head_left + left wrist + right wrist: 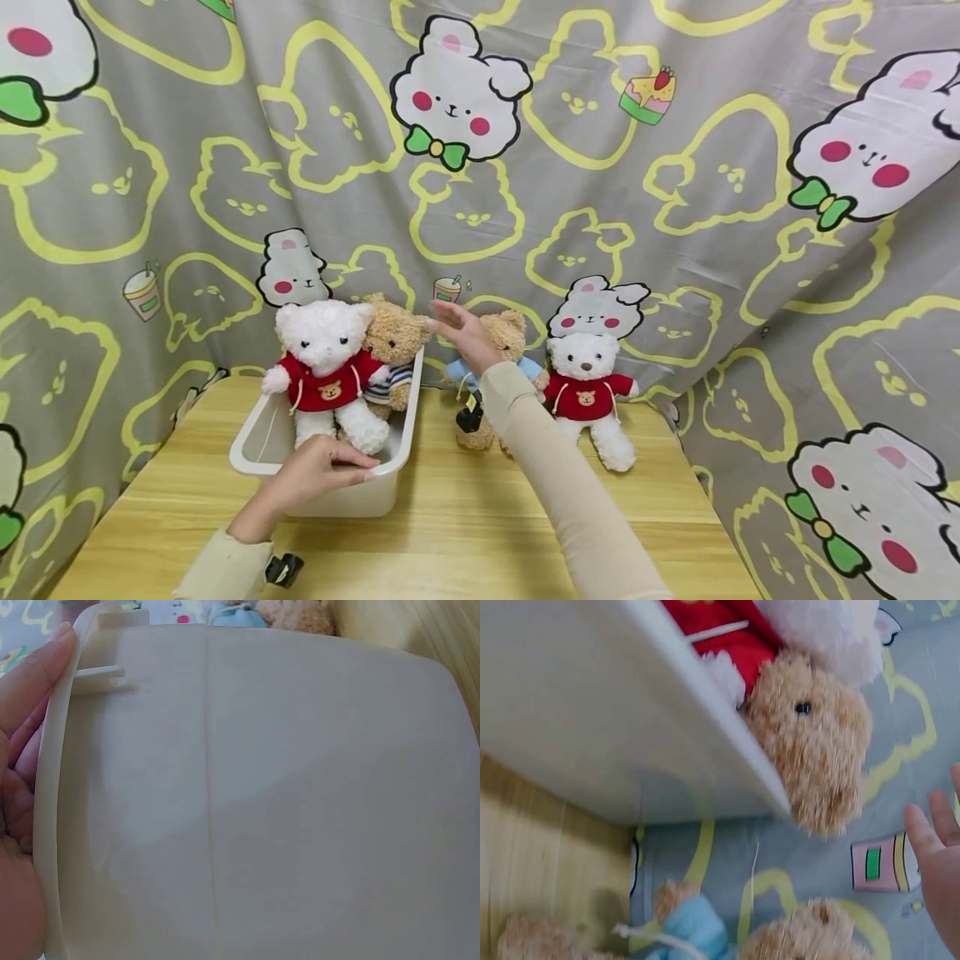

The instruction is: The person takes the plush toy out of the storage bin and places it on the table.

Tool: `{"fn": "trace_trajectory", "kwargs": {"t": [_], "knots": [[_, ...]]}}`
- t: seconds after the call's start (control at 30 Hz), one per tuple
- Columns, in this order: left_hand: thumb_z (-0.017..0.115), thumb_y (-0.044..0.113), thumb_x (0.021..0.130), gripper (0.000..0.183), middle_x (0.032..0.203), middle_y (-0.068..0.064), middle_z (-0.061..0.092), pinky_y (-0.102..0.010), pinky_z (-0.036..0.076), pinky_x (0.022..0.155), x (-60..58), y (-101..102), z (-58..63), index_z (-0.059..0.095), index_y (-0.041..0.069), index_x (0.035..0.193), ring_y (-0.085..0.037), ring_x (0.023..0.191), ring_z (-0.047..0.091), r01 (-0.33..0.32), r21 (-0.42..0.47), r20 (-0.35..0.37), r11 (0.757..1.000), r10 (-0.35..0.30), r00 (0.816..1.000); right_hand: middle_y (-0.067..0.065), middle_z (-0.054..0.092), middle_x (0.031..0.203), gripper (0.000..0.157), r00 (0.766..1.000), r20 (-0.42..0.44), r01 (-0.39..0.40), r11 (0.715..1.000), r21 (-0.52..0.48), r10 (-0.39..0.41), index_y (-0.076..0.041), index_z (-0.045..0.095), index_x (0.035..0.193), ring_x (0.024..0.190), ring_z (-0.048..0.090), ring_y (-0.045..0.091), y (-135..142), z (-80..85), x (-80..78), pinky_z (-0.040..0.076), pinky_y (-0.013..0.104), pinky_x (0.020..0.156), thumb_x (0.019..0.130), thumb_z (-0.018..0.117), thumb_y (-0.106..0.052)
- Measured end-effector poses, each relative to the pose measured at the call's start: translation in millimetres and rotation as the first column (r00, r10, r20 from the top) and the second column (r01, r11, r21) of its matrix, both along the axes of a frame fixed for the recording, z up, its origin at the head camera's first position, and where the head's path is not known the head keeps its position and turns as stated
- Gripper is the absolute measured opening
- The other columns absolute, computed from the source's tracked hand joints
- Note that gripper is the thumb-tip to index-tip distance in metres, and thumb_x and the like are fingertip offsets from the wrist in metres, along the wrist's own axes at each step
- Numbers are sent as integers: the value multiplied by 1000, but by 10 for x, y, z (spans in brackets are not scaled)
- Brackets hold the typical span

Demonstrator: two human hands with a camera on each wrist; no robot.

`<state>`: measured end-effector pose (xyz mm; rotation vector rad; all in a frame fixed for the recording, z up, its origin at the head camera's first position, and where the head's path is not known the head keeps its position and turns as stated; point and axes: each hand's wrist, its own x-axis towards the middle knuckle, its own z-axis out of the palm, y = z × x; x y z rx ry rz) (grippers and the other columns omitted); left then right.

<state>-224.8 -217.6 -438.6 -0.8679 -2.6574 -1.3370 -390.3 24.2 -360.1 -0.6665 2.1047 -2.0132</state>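
Observation:
A white plastic bin stands on the table, and my left hand holds its near rim. Up close, the left wrist view has the fingers on that rim beside the bin wall. Inside sit a white teddy bear in a red hoodie and a brown teddy bear in a striped top. Fingers extended, my right hand hovers just right of the brown bear's head, holding nothing. Behind that arm sits another brown teddy bear in light blue, partly hidden.
A second white teddy bear in a red hoodie sits right of the blue-clad bear. A grey curtain with rabbit prints hangs behind and beside the wooden table.

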Motion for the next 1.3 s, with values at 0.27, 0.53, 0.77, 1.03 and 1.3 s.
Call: {"fn": "trace_trajectory", "kwargs": {"t": [0.27, 0.53, 0.77, 1.03, 1.3], "knots": [[75, 22, 81, 16, 85, 0, 73, -23, 51, 61, -7, -1, -9, 77, 9, 89, 0, 74, 61, -1, -2, -6, 1000, 1, 1000, 10, 43, 144, 51, 998, 0, -55, 998, 13, 55, -6, 42, 140, 133, 37, 27, -311, 171, 86, 33, 38, 108, 94, 60, -18], [75, 19, 80, 15, 84, -4, 73, -22, 51, 59, 16, -20, 33, 77, 6, 89, 0, 72, 60, 11, 12, -44, 1000, -11, 999, 13, 41, 145, 51, 996, -3, -92, 996, 16, 92, -3, 41, 141, 133, 37, 27, -543, 387, 259, 33, 39, 107, 94, 58, -16], [75, 18, 80, 13, 85, -2, 73, -22, 51, 63, 6, -5, 13, 77, 7, 88, 0, 74, 62, 24, 14, -76, 1000, -22, 997, 12, 43, 144, 48, 995, -26, -97, 995, 3, 97, -5, 44, 139, 134, 36, 25, -725, 243, 119, 33, 39, 107, 94, 58, -15], [75, 18, 81, 14, 85, -2, 73, -22, 52, 64, 1, 20, 3, 77, 7, 88, -1, 75, 63, 31, 29, -64, 999, -29, 998, 6, 41, 146, 49, 994, -15, -110, 992, 58, 111, -12, 47, 138, 137, 31, 24, -820, 263, 133, 33, 39, 107, 92, 62, -20], [75, 19, 80, 13, 84, -1, 74, -23, 53, 64, 2, 10, 10, 77, 8, 87, -1, 76, 64, 26, 12, -79, 1000, -25, 997, 3, 39, 148, 51, 994, -33, -106, 993, 57, 108, -14, 48, 138, 137, 31, 19, -986, 201, 77, 35, 36, 105, 90, 64, -19]]}}
